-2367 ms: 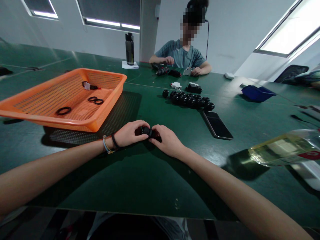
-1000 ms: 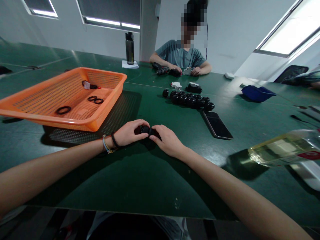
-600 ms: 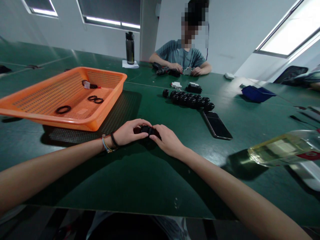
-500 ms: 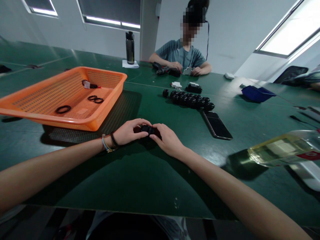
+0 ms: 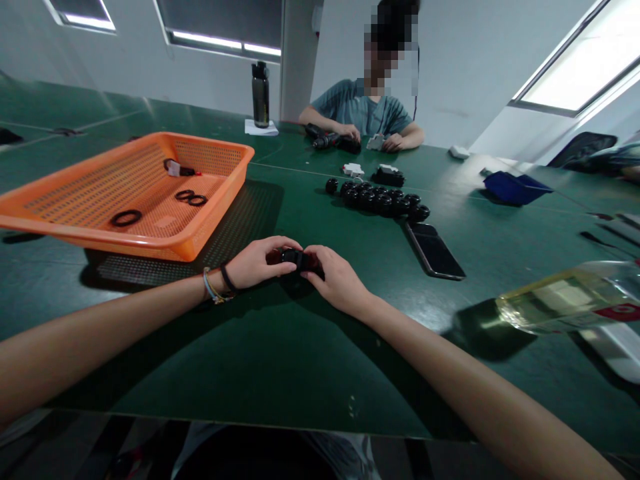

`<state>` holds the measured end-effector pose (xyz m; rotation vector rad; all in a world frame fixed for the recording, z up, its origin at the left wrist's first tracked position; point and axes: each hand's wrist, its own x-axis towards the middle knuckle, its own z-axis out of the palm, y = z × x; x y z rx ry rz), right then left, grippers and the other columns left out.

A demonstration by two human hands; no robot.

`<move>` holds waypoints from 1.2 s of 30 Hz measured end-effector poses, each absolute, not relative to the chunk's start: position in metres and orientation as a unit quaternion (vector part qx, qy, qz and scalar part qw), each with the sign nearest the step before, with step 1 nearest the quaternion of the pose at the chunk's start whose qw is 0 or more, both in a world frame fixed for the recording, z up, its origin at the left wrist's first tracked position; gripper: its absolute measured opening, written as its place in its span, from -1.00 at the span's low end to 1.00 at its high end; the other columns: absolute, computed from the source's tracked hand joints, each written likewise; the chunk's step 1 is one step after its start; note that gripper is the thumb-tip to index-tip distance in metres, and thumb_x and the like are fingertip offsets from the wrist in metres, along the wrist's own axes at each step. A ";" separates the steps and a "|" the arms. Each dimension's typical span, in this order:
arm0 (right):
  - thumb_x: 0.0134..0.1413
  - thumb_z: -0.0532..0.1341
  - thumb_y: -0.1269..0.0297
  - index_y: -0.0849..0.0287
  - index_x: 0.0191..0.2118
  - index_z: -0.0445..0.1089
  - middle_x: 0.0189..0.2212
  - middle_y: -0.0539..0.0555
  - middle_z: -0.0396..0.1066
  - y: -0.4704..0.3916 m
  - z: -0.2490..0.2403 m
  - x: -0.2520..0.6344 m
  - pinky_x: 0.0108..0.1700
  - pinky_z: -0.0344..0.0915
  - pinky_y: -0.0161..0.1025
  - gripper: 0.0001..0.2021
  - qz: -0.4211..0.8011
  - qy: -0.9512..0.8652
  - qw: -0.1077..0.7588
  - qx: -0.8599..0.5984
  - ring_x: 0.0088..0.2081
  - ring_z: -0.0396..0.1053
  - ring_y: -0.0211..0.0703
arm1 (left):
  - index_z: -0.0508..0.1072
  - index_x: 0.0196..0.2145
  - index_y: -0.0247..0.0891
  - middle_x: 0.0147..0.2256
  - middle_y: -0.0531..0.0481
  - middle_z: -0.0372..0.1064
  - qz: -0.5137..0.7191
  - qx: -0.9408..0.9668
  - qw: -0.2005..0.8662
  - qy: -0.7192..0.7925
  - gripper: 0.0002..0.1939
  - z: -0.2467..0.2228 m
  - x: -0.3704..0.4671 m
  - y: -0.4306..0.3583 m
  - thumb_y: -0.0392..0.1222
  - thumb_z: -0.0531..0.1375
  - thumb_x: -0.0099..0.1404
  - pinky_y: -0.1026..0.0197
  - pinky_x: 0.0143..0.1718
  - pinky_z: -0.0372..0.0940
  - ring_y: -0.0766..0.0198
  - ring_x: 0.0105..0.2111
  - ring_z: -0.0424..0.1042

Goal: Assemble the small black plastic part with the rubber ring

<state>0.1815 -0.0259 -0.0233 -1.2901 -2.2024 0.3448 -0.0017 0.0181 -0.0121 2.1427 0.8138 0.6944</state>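
Black part [image 5: 291,257] sits just below the middle of the frame, gripped from its left side by the curled thumb and fingers of the left hand [image 5: 256,263] and from its right by those of the right hand [image 5: 334,272]. Black round pieces [image 5: 383,203] cluster right of centre near a phone [image 5: 434,250], and an orange basket [image 5: 225,203] with black rings [image 5: 126,218] occupies the left.

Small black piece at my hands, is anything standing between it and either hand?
Nothing visible does: the left hand and right hand both hold the small black piece directly, though they hide part of it. The orange basket sits off to the left.
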 end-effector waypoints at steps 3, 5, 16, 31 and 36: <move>-0.02 0.14 0.43 0.21 -0.18 0.21 -0.33 0.09 0.32 -0.026 -0.023 0.181 -0.22 0.24 -0.19 -0.77 0.128 -0.822 0.275 -0.482 -0.29 0.26 -0.19 | 0.35 -0.18 -0.33 -0.23 -0.08 0.35 0.268 0.840 0.346 0.320 -0.65 -0.013 -0.002 0.019 -0.08 0.13 0.10 0.23 -0.26 0.26 0.24 -0.28 0.36; -0.02 0.14 0.42 0.22 -0.18 0.21 -0.33 0.09 0.32 -0.026 -0.022 0.181 -0.22 0.24 -0.19 -0.78 0.128 -0.823 0.270 -0.484 -0.29 0.26 -0.18 | 0.35 -0.18 -0.33 -0.22 -0.08 0.35 0.268 0.842 0.341 0.321 -0.65 -0.013 -0.002 0.019 -0.08 0.13 0.10 0.23 -0.26 0.26 0.24 -0.28 0.36; 0.02 0.12 0.39 0.25 -0.15 0.22 -0.33 0.11 0.31 -0.026 -0.021 0.181 -0.22 0.23 -0.19 -0.77 0.130 -0.823 0.253 -0.491 -0.29 0.26 -0.18 | 0.36 -0.18 -0.32 -0.22 -0.07 0.36 0.265 0.845 0.333 0.323 -0.65 -0.014 -0.002 0.020 -0.06 0.13 0.10 0.23 -0.26 0.26 0.23 -0.27 0.36; 0.04 0.10 0.37 0.25 -0.14 0.23 -0.33 0.11 0.32 -0.027 -0.020 0.181 -0.22 0.23 -0.17 -0.78 0.130 -0.823 0.247 -0.495 -0.30 0.26 -0.18 | 0.36 -0.19 -0.32 -0.23 -0.08 0.35 0.258 0.849 0.327 0.325 -0.66 -0.013 -0.002 0.019 -0.07 0.12 0.11 0.21 -0.25 0.26 0.22 -0.26 0.35; 0.05 0.10 0.37 0.28 -0.14 0.23 -0.33 0.13 0.32 -0.027 -0.018 0.180 -0.22 0.23 -0.17 -0.77 0.131 -0.822 0.241 -0.498 -0.30 0.26 -0.17 | 0.36 -0.19 -0.35 -0.24 -0.09 0.35 0.260 0.847 0.328 0.328 -0.65 -0.014 -0.002 0.019 -0.08 0.12 0.11 0.21 -0.26 0.26 0.22 -0.28 0.35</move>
